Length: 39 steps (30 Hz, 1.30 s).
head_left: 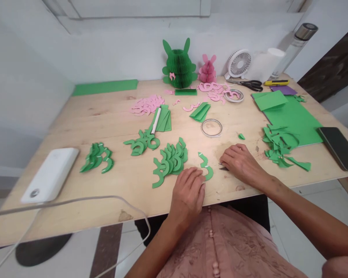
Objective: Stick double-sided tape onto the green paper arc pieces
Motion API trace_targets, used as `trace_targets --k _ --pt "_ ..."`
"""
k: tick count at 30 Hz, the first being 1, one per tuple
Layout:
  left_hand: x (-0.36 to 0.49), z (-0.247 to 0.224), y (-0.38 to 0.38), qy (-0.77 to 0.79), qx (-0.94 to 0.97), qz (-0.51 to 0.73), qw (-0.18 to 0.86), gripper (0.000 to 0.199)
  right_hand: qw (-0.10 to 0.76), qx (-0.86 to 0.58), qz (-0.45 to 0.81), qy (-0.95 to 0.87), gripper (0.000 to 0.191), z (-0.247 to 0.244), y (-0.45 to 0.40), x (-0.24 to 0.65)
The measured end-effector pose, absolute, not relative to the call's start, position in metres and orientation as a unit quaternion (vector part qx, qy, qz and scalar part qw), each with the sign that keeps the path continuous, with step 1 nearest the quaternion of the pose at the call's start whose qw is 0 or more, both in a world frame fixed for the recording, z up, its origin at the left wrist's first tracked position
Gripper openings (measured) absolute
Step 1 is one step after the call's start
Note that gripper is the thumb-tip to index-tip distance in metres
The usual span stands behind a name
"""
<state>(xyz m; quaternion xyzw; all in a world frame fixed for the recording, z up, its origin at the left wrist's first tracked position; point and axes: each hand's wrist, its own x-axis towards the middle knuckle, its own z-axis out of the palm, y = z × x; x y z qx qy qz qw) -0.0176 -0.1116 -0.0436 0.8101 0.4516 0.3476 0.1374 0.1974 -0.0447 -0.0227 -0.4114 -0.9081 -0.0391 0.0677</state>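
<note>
My left hand point(189, 191) rests at the table's front edge, its fingertips pressed together at the lower end of a curved green paper piece point(209, 172) with small white strips on it. To the right, my right hand point(240, 162) is closed around small scissors point(224, 168), of which only the dark tip shows. Just left of my left hand lies a pile of curved green cutouts point(171, 159). Another green pile point(143, 143) sits behind it, and a smaller group with white strips point(98, 157) is farther left.
A white power bank point(50, 175) with a cable is at the left. Tape rolls point(211, 127), pink cutouts point(147, 105) and green and pink paper figures point(178, 69) stand or lie behind. Green scraps point(280, 144) and a phone point(340, 148) are at the right.
</note>
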Motion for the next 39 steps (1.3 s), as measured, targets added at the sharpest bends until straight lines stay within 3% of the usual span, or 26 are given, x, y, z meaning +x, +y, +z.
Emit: trace_targets --k 12,39 --pt "-0.018 -0.043 -0.111 0.447 0.812 0.350 0.132 0.018 0.024 -0.396 -0.057 -0.916 0.017 -0.021 -0.041 0.194" --pt "-0.017 -0.043 -0.111 0.449 0.808 0.356 0.138 0.020 0.111 -0.463 0.012 -0.879 0.018 -0.035 -0.051 0.199"
